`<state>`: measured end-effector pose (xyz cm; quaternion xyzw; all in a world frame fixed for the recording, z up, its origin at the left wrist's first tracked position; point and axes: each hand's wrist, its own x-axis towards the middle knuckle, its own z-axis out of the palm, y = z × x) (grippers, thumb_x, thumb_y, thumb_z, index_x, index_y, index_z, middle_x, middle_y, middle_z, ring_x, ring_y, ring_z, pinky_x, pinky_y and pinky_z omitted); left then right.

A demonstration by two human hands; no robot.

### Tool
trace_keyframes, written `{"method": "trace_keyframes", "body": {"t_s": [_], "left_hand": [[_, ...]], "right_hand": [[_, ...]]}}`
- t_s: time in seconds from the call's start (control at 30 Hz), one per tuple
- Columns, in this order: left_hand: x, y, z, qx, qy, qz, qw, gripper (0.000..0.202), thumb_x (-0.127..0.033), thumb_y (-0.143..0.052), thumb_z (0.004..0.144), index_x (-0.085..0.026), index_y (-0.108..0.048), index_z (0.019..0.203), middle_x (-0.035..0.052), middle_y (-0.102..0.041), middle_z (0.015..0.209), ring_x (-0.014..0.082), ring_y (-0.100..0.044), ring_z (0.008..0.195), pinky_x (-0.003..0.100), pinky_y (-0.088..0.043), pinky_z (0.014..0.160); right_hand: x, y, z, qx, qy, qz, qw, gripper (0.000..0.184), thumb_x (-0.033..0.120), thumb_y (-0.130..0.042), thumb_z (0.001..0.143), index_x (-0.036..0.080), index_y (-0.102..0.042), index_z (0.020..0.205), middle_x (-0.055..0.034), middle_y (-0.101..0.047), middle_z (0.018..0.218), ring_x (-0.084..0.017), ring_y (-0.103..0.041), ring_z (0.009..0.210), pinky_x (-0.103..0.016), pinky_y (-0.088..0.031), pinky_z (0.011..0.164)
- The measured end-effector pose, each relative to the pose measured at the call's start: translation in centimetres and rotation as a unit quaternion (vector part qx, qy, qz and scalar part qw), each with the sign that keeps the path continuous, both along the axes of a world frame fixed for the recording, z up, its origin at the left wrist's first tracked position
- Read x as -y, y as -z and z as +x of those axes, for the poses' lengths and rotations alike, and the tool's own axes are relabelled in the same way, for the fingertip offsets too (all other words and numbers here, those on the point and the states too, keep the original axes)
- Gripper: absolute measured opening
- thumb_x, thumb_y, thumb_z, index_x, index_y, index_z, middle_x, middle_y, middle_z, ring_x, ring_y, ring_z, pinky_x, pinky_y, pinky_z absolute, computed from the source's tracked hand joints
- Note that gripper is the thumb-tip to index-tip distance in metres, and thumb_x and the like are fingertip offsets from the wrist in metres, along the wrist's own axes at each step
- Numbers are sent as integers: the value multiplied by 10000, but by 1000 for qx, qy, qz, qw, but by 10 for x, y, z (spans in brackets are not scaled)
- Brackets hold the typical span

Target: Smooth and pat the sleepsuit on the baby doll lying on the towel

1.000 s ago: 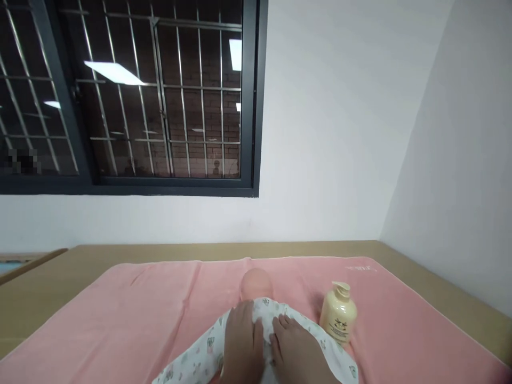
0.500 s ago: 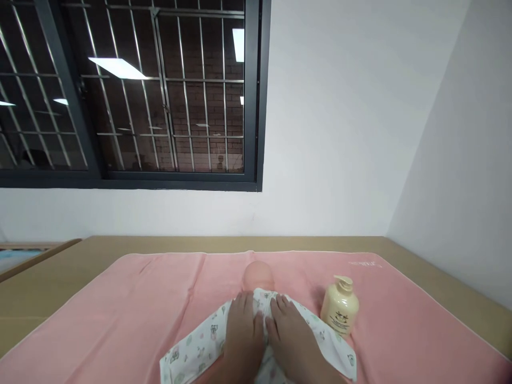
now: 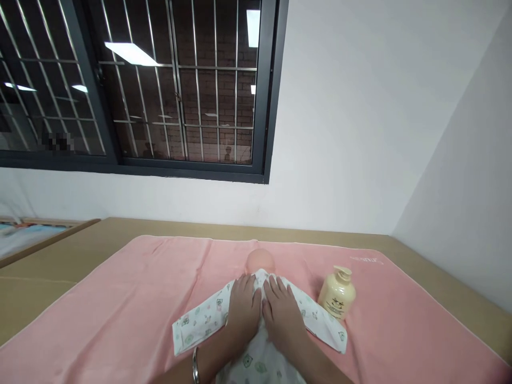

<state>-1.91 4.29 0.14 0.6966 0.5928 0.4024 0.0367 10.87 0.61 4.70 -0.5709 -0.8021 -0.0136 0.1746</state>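
A baby doll lies on its back on a pink towel (image 3: pixel 120 298), its bald head (image 3: pixel 260 262) pointing away from me. It wears a white printed garment (image 3: pixel 202 320) with sleeves spread to both sides. My left hand (image 3: pixel 244 308) and my right hand (image 3: pixel 280 314) rest side by side on the doll's chest, fingers stretched flat toward the neck. A metal bangle (image 3: pixel 195 365) sits on my left wrist. Neither hand grips anything.
A cream pump bottle (image 3: pixel 338 294) stands on the towel just right of the doll's sleeve. The towel covers a tan table (image 3: pixel 56 250) set against a white wall. A barred dark window (image 3: pixel 160 90) is above, and another wall closes the right side.
The camera has tilted down and the view has shifted, so more of the doll's garment and my forearms show. My hands stay on the doll's chest, fingers now flatter.
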Motion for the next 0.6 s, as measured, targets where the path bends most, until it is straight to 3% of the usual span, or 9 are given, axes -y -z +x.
{"method": "trace_keyframes", "body": {"t_s": [0.2, 0.6], "left_hand": [[5, -2, -2, -2, 15, 25, 1000, 377, -266, -343, 940, -168, -573, 1222, 96, -630, 1241, 243, -537, 1176, 451, -368, 1077], [9, -22, -1, -5, 4, -57, 998, 364, -283, -389, 935, -163, -589, 1214, 102, -648, 1234, 234, -539, 1210, 374, -340, 1086]], "right_hand": [[-8, 13, -3, -29, 52, 36, 998, 523, 298, -347, 963, 174, -403, 1468, -97, -333, 1546, -323, -197, 1448, -535, -159, 1151], [2, 8, -6, -81, 56, 34, 995, 482, 320, -368, 971, 168, -452, 1420, -108, -421, 1491, -265, -295, 1393, -455, -147, 1141]]}}
